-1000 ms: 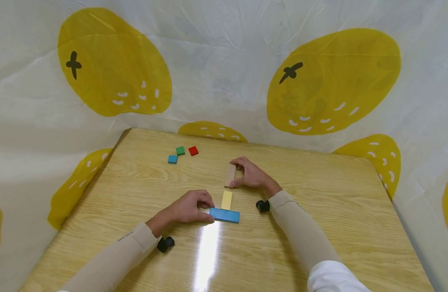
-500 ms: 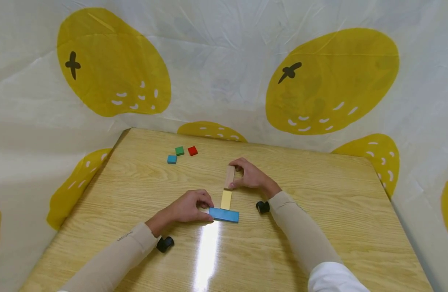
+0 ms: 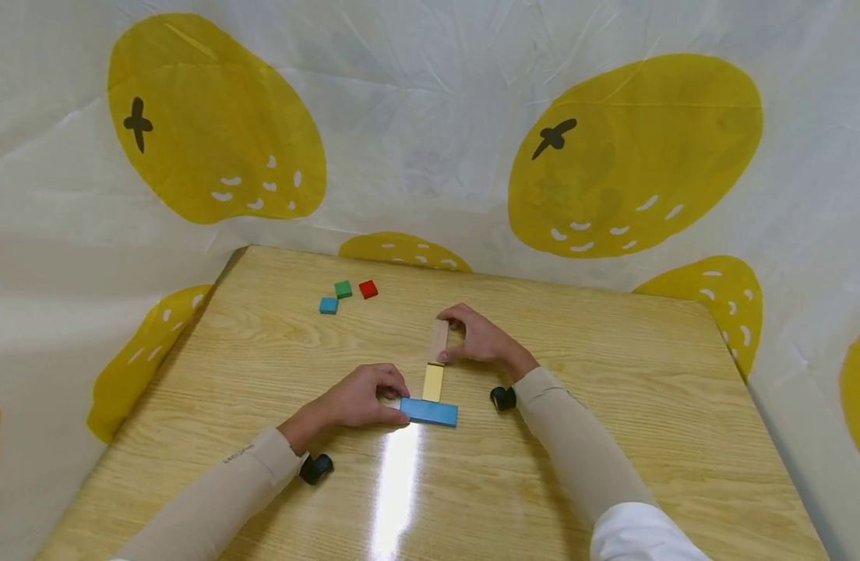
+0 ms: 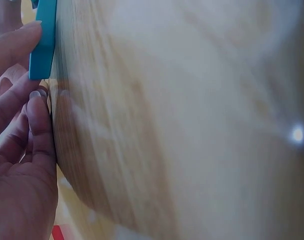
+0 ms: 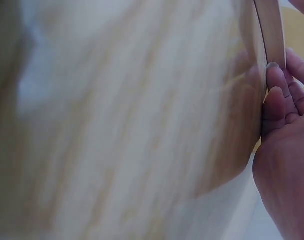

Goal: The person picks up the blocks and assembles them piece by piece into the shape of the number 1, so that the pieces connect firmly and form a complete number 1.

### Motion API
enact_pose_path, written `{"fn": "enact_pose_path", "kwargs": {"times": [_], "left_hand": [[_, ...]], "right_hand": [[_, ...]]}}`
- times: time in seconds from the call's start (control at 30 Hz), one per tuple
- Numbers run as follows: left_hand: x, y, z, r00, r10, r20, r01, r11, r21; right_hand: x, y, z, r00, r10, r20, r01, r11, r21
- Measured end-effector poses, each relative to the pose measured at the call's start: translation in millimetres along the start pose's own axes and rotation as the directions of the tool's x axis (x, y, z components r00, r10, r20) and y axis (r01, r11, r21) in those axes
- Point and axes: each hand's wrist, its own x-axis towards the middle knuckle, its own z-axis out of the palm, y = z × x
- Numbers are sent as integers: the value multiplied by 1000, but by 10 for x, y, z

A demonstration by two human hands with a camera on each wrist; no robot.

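Note:
In the head view my left hand [image 3: 360, 396] pinches the left end of a long blue block [image 3: 428, 412] lying flat, thumb on the near side and fingers on the far side. The left wrist view shows that blue block [image 4: 44, 45] between the fingertips. A shorter yellow block [image 3: 433, 382] lies behind it, running away from its far edge like the stem of a T. Beyond, my right hand [image 3: 482, 336] pinches a plain wooden block [image 3: 438, 341] from the right. Its near end sits right at the yellow block's far end, in line with it.
On the wooden table [image 3: 612, 389], toward the back left, lie a small green block [image 3: 343, 289], a small red block [image 3: 368, 289] and a small blue block [image 3: 328, 305]. A white curtain [image 3: 416, 117] with yellow fruit prints hangs behind.
The right hand has drawn the plain wooden block nearer, closing the gap to the yellow block's far end. The left hand keeps its pinch on the long blue block.

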Motion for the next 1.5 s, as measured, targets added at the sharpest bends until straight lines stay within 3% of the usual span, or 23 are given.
{"fn": "enact_pose_path", "kwargs": {"times": [0.43,1.07,1.5], "left_hand": [[-9,-31,-8,1000,26,-13,-26,1000,0],[-4,-41,-23,1000,9,-9,-9,1000,-7],[-9,14,-28,1000,4,9,-4,1000,-14]], "right_hand": [[21,-33,15,1000,-7,-2,7,1000,2],[40,-48,2,999,33,22,-33,999,1],[196,-149,-186,999,32,39,-29,996,-89]]}}
